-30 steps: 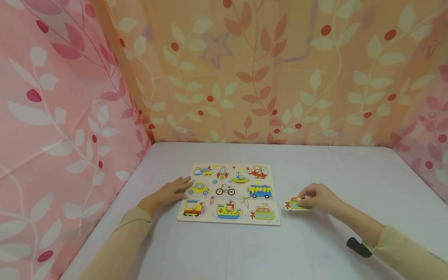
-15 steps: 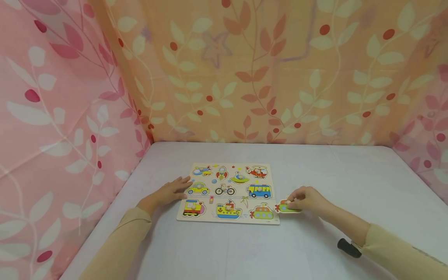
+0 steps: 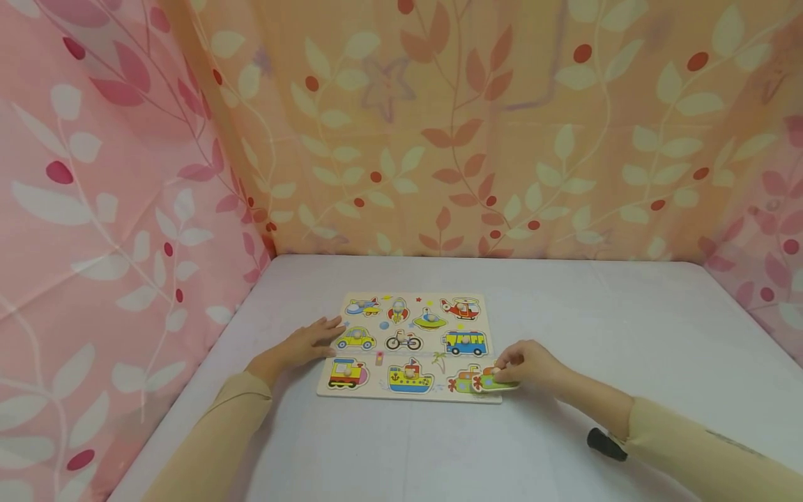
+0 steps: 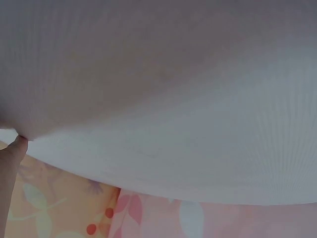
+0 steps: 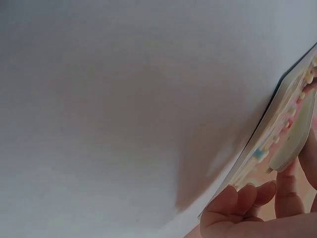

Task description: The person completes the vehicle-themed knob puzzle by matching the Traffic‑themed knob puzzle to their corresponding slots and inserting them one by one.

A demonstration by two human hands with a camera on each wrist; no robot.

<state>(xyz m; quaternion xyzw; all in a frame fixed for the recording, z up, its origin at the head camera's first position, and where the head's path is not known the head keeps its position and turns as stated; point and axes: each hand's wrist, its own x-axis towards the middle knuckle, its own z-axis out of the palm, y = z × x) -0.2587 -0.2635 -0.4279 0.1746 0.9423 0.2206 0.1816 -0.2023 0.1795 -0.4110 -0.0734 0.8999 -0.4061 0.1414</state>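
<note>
A wooden peg puzzle board (image 3: 376, 394) with vehicle pictures lies flat on the table. My right hand (image 3: 533, 366) pinches a submarine puzzle piece (image 3: 486, 381) by its knob, over the board's lower right corner. The piece partly covers the printed submarine picture (image 3: 461, 383). In the right wrist view the piece (image 5: 293, 136) shows its pale side, tilted above the board, with the fingers (image 5: 287, 196) close to it. My left hand (image 3: 307, 345) rests at the board's left edge, fingers extended near the car piece (image 3: 356, 339). Only part of it (image 4: 11, 158) appears in the left wrist view.
Several knobbed pieces sit in the board, among them a bus (image 3: 464, 343), a boat (image 3: 410, 378) and a train (image 3: 347, 374). A white cloth covers the table (image 3: 596, 314). Patterned curtains (image 3: 439, 139) stand behind and at the sides.
My right hand has carried the submarine piece leftward from the table beside the board to above its lower right corner. The left hand has stayed in place.
</note>
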